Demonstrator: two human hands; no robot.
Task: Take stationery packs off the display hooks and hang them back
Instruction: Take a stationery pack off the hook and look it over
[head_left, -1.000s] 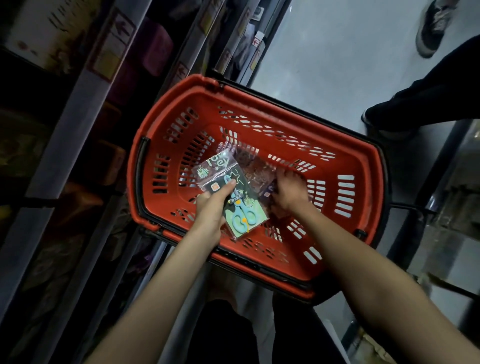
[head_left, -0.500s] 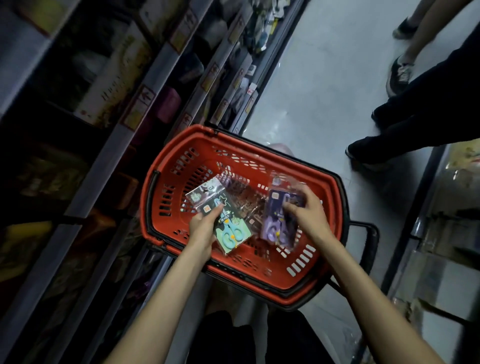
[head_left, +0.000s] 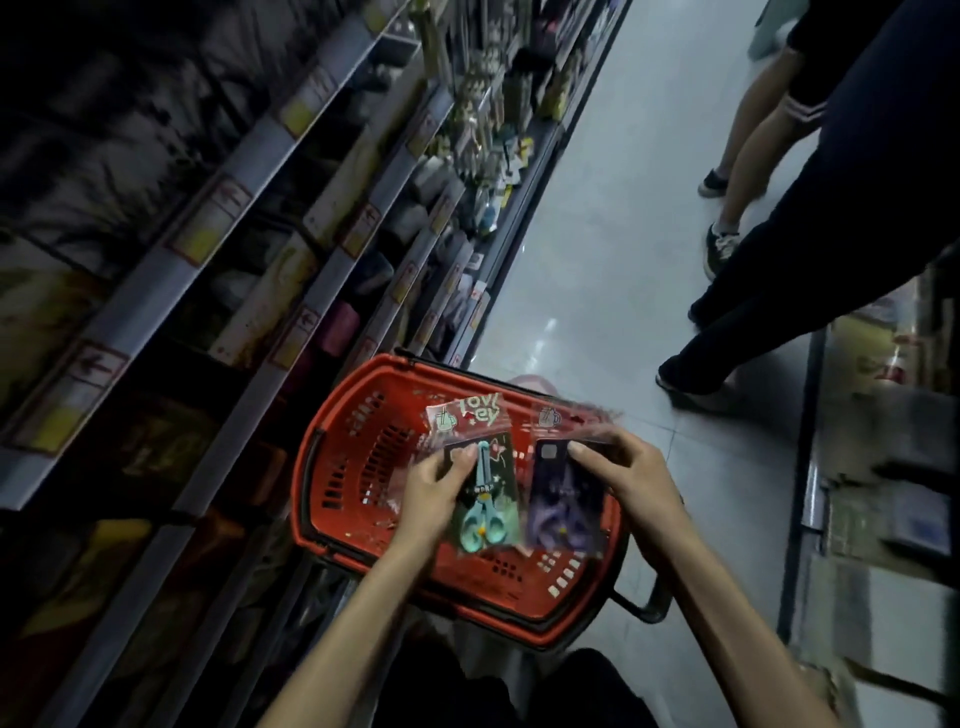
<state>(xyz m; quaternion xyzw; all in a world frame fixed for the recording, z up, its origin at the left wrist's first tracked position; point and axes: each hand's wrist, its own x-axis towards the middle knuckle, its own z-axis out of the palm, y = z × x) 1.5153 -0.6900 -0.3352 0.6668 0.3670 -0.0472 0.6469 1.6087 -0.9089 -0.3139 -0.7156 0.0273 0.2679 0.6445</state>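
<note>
My left hand (head_left: 434, 493) grips a clear pack holding teal scissors (head_left: 484, 499) by its left edge, thumb on the front. My right hand (head_left: 631, 478) holds a second pack with purple scissors (head_left: 563, 506) from its right side, fingers curled over the top. Both packs are held side by side, lifted above the red shopping basket (head_left: 358, 415) on the floor. The packs' printed header cards point away from me.
Store shelves with price tags and stationery (head_left: 322, 218) run along the left side of the aisle. Another shelf unit (head_left: 878, 467) stands at the right. Two people's legs (head_left: 769, 249) stand on the grey floor ahead on the right.
Both hands have lifted their packs up out of the basket and brought them side by side. My view has tilted up along the aisle.
</note>
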